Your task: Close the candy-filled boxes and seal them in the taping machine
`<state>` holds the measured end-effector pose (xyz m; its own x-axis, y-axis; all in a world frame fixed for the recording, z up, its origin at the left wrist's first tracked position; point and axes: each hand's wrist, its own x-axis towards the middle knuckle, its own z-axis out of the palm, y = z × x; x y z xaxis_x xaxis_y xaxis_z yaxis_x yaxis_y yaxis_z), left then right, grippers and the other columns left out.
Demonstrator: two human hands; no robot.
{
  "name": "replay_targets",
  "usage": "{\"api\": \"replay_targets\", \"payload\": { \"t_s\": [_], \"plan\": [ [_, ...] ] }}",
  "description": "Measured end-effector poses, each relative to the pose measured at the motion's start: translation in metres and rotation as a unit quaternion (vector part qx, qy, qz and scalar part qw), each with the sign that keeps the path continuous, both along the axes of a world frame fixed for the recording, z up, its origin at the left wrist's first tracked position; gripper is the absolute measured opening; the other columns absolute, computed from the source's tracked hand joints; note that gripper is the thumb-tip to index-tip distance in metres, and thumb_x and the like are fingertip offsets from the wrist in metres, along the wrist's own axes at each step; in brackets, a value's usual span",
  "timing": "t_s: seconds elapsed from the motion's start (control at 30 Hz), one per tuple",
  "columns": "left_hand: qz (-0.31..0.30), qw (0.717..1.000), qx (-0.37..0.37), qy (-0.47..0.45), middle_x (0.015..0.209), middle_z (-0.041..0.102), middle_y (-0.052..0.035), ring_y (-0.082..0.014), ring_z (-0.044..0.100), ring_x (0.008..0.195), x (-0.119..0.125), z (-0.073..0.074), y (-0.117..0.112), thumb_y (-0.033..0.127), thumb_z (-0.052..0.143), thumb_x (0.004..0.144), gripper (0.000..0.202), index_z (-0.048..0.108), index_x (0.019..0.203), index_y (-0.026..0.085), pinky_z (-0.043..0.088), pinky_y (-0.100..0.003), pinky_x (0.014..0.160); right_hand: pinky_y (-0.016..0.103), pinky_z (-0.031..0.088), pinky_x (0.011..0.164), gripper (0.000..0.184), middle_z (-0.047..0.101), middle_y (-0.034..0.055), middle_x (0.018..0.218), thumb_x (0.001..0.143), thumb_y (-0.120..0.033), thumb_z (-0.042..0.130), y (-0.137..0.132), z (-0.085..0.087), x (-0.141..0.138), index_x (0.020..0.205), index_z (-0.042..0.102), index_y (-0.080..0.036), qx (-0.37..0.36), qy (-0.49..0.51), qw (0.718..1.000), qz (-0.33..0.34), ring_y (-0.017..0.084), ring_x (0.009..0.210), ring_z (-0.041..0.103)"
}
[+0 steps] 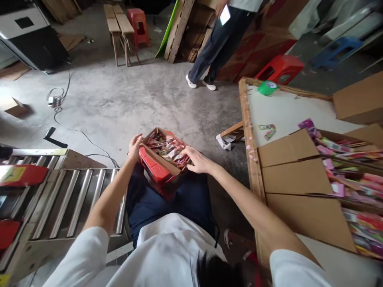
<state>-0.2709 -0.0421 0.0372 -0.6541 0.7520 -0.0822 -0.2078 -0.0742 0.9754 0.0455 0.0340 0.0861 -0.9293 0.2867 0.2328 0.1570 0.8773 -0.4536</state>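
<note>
A small red and brown cardboard box [155, 169] full of colourful packets [169, 150] rests on my lap. My left hand [134, 146] grips the box's left end, fingers curled round the flap. My right hand [198, 160] lies on the packets at the box's right end, its fingers stretched out flat over them.
A metal roller conveyor [74, 199] with red boxes [22, 174] runs on my left. On my right a wooden-edged table [249, 131] carries large cartons [299, 187] of packets. A person [220, 44] stands ahead near red stools [281, 67] and a wooden bench [119, 28]. Cables [60, 99] lie on the concrete floor.
</note>
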Motion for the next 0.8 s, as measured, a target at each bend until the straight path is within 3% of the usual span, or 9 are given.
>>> {"api": "replay_targets", "payload": {
  "t_s": [0.1, 0.17, 0.3, 0.43, 0.5, 0.6, 0.67, 0.73, 0.8],
  "plan": [
    [-0.197, 0.976, -0.02, 0.091, 0.087, 0.072, -0.0074, -0.0195, 0.067, 0.08, -0.029, 0.03, 0.012, 0.04, 0.079, 0.07, 0.043, 0.074, 0.102, 0.013, 0.054, -0.03, 0.077, 0.053, 0.03, 0.12, 0.063, 0.029, 0.0215, 0.16, 0.09, -0.033, 0.059, -0.011, -0.004, -0.015, 0.146, 0.039, -0.012, -0.029, 0.035, 0.997, -0.062, 0.03, 0.151, 0.026],
    [-0.315, 0.937, -0.059, 0.139, 0.08, 0.071, -0.0081, -0.0198, 0.066, 0.072, -0.042, 0.048, 0.021, 0.039, 0.083, 0.066, 0.041, 0.075, 0.095, 0.012, 0.054, -0.032, 0.073, 0.055, 0.019, 0.124, 0.066, 0.013, 0.0202, 0.167, 0.097, -0.04, 0.052, -0.016, -0.009, -0.04, 0.154, 0.031, -0.013, 0.008, -0.007, 0.996, -0.084, 0.031, 0.156, 0.01],
    [-0.46, 0.85, -0.117, 0.227, 0.081, 0.071, -0.0076, -0.0239, 0.068, 0.075, -0.041, 0.069, 0.031, 0.038, 0.088, 0.06, 0.043, 0.077, 0.095, 0.016, 0.054, -0.034, 0.074, 0.056, 0.011, 0.126, 0.054, 0.021, 0.0209, 0.165, 0.102, -0.039, 0.045, -0.017, -0.03, -0.094, 0.15, 0.044, -0.013, 0.053, -0.13, 0.985, -0.097, 0.033, 0.155, 0.014],
    [-0.535, 0.788, -0.125, 0.279, 0.088, 0.072, -0.0076, -0.0259, 0.068, 0.085, -0.018, 0.063, 0.034, 0.041, 0.088, 0.06, 0.039, 0.077, 0.093, 0.024, 0.052, -0.034, 0.081, 0.058, 0.007, 0.126, 0.057, 0.028, 0.0262, 0.161, 0.098, -0.031, 0.053, -0.013, -0.05, -0.109, 0.148, 0.045, -0.005, 0.043, -0.149, 0.983, -0.1, 0.036, 0.154, 0.015],
    [-0.558, 0.774, -0.121, 0.273, 0.079, 0.07, -0.0067, -0.0244, 0.067, 0.075, -0.01, 0.057, 0.04, 0.046, 0.088, 0.06, 0.035, 0.076, 0.083, 0.023, 0.051, -0.032, 0.075, 0.058, 0.006, 0.126, 0.054, 0.029, 0.0244, 0.16, 0.096, -0.026, 0.054, -0.009, -0.057, -0.106, 0.146, 0.048, -0.006, -0.011, -0.097, 0.99, -0.099, 0.035, 0.155, 0.014],
    [-0.509, 0.819, -0.128, 0.234, 0.061, 0.062, -0.003, -0.0196, 0.061, 0.058, -0.003, 0.051, 0.054, 0.053, 0.086, 0.062, 0.036, 0.068, 0.068, 0.022, 0.047, -0.03, 0.064, 0.054, 0.009, 0.127, 0.046, 0.045, 0.0157, 0.155, 0.094, -0.018, 0.049, 0.002, -0.063, -0.098, 0.139, 0.058, -0.014, -0.142, -0.007, 0.987, -0.082, 0.028, 0.153, 0.026],
    [-0.461, 0.833, -0.13, 0.278, 0.062, 0.06, -0.001, -0.019, 0.061, 0.059, -0.001, 0.049, 0.061, 0.057, 0.086, 0.06, 0.043, 0.064, 0.071, 0.021, 0.046, -0.029, 0.065, 0.051, 0.02, 0.127, 0.044, 0.055, 0.0119, 0.147, 0.094, -0.018, 0.044, 0.008, -0.06, -0.091, 0.136, 0.06, -0.016, -0.192, 0.017, 0.978, -0.079, 0.024, 0.147, 0.038],
    [-0.437, 0.795, -0.151, 0.394, 0.077, 0.065, -0.0031, -0.023, 0.065, 0.072, 0.002, 0.046, 0.061, 0.06, 0.087, 0.054, 0.058, 0.064, 0.088, 0.02, 0.049, -0.032, 0.073, 0.046, 0.037, 0.119, 0.046, 0.058, 0.011, 0.144, 0.098, -0.021, 0.036, 0.014, -0.05, -0.081, 0.141, 0.054, -0.017, -0.205, 0.026, 0.975, -0.082, 0.021, 0.139, 0.049],
    [-0.395, 0.731, -0.182, 0.526, 0.105, 0.066, -0.0119, -0.0316, 0.066, 0.095, 0.007, 0.041, 0.054, 0.062, 0.088, 0.05, 0.082, 0.06, 0.112, 0.016, 0.049, -0.041, 0.09, 0.04, 0.051, 0.107, 0.048, 0.061, 0.0099, 0.141, 0.102, -0.028, 0.03, 0.021, -0.031, -0.072, 0.145, 0.049, -0.021, -0.239, 0.065, 0.965, -0.087, 0.019, 0.128, 0.059]
  ]
}}
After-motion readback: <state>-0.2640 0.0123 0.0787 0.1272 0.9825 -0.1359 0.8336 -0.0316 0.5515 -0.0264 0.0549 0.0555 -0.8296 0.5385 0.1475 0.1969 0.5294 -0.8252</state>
